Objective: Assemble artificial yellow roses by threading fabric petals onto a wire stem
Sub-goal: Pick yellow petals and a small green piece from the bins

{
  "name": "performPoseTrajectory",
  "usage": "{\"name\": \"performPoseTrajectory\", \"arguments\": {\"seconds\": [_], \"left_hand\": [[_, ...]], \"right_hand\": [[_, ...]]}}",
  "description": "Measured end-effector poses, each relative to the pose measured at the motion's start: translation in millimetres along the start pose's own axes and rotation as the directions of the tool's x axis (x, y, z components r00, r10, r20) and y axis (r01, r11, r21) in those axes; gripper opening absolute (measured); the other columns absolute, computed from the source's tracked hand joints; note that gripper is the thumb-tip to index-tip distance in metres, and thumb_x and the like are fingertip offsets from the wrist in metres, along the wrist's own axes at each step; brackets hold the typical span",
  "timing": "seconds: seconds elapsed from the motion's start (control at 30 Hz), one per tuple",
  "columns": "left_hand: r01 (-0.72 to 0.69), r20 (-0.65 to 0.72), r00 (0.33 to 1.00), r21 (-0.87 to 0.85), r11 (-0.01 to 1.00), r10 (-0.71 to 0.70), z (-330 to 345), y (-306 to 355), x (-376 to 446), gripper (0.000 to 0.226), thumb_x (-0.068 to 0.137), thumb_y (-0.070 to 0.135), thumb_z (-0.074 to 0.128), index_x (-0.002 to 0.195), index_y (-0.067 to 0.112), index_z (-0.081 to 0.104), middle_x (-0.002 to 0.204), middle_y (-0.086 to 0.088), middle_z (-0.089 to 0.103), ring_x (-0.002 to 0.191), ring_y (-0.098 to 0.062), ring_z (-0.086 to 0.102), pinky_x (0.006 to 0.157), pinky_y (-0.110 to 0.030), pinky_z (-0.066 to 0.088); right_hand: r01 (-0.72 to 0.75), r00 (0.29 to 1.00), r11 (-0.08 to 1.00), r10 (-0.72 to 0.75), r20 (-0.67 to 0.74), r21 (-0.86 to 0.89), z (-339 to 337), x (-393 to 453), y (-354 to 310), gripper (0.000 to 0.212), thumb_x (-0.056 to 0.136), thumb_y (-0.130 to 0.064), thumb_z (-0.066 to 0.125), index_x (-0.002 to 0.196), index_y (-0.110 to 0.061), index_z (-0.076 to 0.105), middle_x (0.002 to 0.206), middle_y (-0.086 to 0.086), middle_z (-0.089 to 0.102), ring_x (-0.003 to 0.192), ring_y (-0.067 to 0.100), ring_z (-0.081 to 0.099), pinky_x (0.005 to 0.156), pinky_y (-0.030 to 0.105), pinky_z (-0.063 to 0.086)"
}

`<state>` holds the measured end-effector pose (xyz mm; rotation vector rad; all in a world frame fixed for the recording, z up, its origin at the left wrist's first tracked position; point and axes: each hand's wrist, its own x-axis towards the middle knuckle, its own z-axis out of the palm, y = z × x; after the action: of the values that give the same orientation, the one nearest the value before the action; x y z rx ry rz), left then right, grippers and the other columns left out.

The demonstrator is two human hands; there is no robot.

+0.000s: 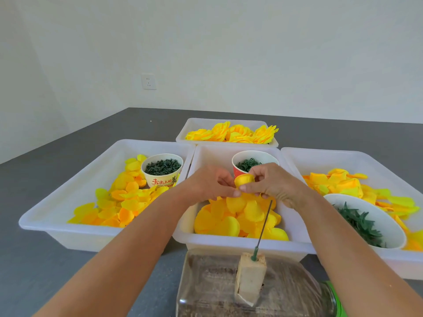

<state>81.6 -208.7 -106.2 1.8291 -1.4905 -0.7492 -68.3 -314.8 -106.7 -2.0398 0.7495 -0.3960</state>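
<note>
Both hands meet over the middle white tray (295,243). My left hand (208,184) and my right hand (272,181) pinch a small curled yellow petal bud (244,180) between their fingertips. Below my right hand a thin dark wire stem (264,225) stands tilted, its green base stuck in a wooden block (250,277). Loose yellow petals (231,218) fill the middle tray under the hands. The bud is above the wire's tip and apart from it.
A left tray (68,197) holds petals and a paper cup of green pieces (162,167). A red cup (246,164) sits behind the hands. The right tray (366,161) has petals and a white bowl of green leaves (364,220). Finished roses (233,132) lie in the far tray. A clear bottle (217,284) lies under the block.
</note>
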Motion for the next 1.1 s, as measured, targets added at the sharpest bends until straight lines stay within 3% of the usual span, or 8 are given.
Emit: {"name": "performPoseTrajectory", "arguments": {"seconds": [0.2, 0.37, 0.47, 0.57, 0.67, 0.8, 0.97, 1.1], "left_hand": [[0.018, 0.008, 1.0, -0.127, 0.992, -0.017, -3, 3, -3, 0.007, 0.08, 0.011, 0.071, 0.086, 0.013, 0.068, 0.066, 0.007, 0.06, 0.062, -0.006, 0.053, 0.058, -0.018, 0.045], [0.026, -0.012, 1.0, -0.141, 0.99, -0.028, -2, 2, 0, 0.011, 0.085, 0.007, 0.065, 0.077, 0.014, 0.063, 0.067, 0.004, 0.055, 0.064, -0.008, 0.049, 0.058, -0.02, 0.045], [0.02, -0.001, 1.0, -0.125, 0.992, -0.02, -1, 2, -1, 0.005, 0.085, 0.01, 0.066, 0.083, 0.012, 0.063, 0.072, 0.002, 0.057, 0.066, -0.01, 0.052, 0.06, -0.022, 0.047], [0.026, 0.041, 0.999, -0.045, 0.999, -0.024, 1, 1, -1, 0.027, 0.076, 0.017, 0.077, 0.097, 0.013, 0.061, 0.089, -0.004, 0.066, 0.08, -0.016, 0.061, 0.07, -0.029, 0.052], [-0.001, 0.155, 0.987, 0.222, 0.975, -0.034, 3, 0, 0, 0.053, 0.064, 0.023, 0.085, 0.107, 0.015, 0.055, 0.1, -0.005, 0.065, 0.091, -0.019, 0.061, 0.077, -0.031, 0.05], [-0.086, 0.305, 0.95, 0.468, 0.879, -0.07, 6, -2, 0, 0.057, 0.062, 0.023, 0.086, 0.11, 0.013, 0.056, 0.089, 0.004, 0.055, 0.075, -0.009, 0.052, 0.059, -0.017, 0.042], [-0.106, 0.313, 0.95, 0.341, 0.934, -0.007, 1, -1, 0, 0.03, 0.07, 0.008, 0.08, 0.097, 0.005, 0.067, 0.062, 0.01, 0.054, 0.049, 0.006, 0.047, 0.051, -0.008, 0.038], [-0.162, 0.31, 0.95, 0.353, 0.922, 0.049, 2, 1, -3, 0.016, 0.072, 0.012, 0.078, 0.081, 0.003, 0.069, 0.051, 0.011, 0.042, 0.043, 0.002, 0.038, 0.045, -0.01, 0.027]], "right_hand": [[-0.014, 0.997, 0.982, 0.029, -0.075, 0.189, -1, 2, -3, 0.013, 0.082, -0.019, 0.07, 0.072, -0.015, 0.062, 0.05, -0.002, 0.059, 0.04, 0.004, 0.047, 0.046, 0.018, 0.042], [-0.015, 0.996, 0.981, 0.031, -0.08, 0.195, -1, 3, -3, 0.009, 0.086, -0.019, 0.065, 0.081, -0.013, 0.067, 0.05, -0.002, 0.06, 0.043, 0.003, 0.05, 0.05, 0.021, 0.042], [-0.034, 0.994, 0.986, 0.05, -0.099, 0.162, -1, 2, -3, 0.009, 0.086, -0.021, 0.066, 0.08, -0.014, 0.068, 0.048, -0.003, 0.057, 0.043, 0.006, 0.046, 0.049, 0.022, 0.04], [-0.057, 0.972, 0.993, 0.079, -0.22, 0.105, -2, 2, -3, 0.013, 0.086, -0.022, 0.066, 0.075, -0.015, 0.065, 0.05, -0.001, 0.052, 0.042, 0.005, 0.043, 0.048, 0.022, 0.036], [-0.08, 0.905, 0.986, 0.134, -0.403, 0.149, -5, 4, -3, 0.016, 0.086, -0.022, 0.066, 0.075, -0.012, 0.063, 0.059, 0.001, 0.048, 0.055, 0.012, 0.041, 0.052, 0.025, 0.035], [-0.079, 0.891, 0.97, 0.171, -0.42, 0.229, -7, 4, -4, 0.012, 0.087, -0.022, 0.065, 0.083, -0.01, 0.063, 0.062, 0.001, 0.048, 0.056, 0.013, 0.041, 0.051, 0.025, 0.034], [-0.053, 0.91, 0.965, 0.153, -0.386, 0.257, -6, 0, -9, 0.012, 0.085, -0.022, 0.067, 0.087, -0.01, 0.065, 0.064, -0.002, 0.051, 0.058, 0.01, 0.044, 0.05, 0.02, 0.033], [-0.023, 0.898, 0.966, 0.133, -0.419, 0.257, -6, -1, -11, 0.015, 0.083, -0.023, 0.069, 0.072, -0.014, 0.063, 0.067, -0.002, 0.056, 0.061, 0.008, 0.048, 0.052, 0.021, 0.037]]}}
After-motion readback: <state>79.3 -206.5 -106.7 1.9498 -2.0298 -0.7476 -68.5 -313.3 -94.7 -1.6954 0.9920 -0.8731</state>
